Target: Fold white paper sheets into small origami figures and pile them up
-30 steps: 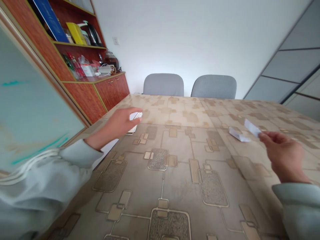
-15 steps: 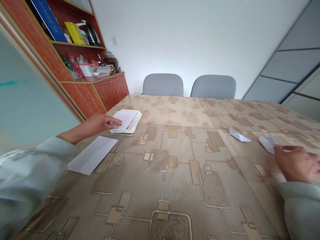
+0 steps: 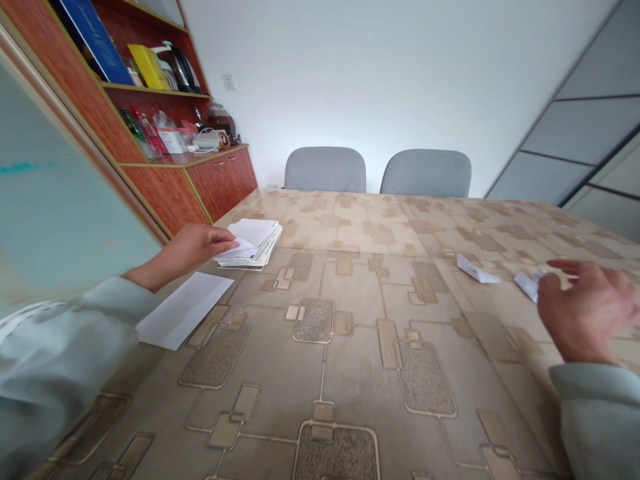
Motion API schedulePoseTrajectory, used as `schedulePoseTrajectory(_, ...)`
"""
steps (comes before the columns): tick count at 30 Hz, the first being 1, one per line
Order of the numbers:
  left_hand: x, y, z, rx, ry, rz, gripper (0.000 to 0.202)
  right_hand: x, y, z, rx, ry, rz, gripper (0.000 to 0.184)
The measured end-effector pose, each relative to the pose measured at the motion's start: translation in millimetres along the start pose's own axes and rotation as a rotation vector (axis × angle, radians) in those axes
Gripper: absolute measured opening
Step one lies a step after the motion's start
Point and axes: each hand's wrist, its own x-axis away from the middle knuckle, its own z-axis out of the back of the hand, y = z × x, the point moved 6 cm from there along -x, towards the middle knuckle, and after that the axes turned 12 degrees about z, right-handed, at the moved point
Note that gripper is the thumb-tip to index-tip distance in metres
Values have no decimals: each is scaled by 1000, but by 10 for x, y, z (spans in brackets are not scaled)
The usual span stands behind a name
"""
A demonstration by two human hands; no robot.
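Paper stack: I see L hand pinching top sheet; R hand splayed, empty, beside folded slip. Pick-up step; needs single-sheet peel.

The desk, under a tan cloth of square patterns, carries a stack of white sheets touching the left grip. A single sheet lies just beside that grip's wrist. A folded slip lies at the right grip, and a second folded slip lies near it, farther out.

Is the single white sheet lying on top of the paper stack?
No, the single white sheet lies flat on the table, apart from the paper stack.
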Motion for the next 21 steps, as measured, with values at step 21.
schedulePoseTrajectory(21, 1903, 1617, -979, -136, -258, -885, 18, 1299, -2225, 483, -980, -955, 1011, 38)
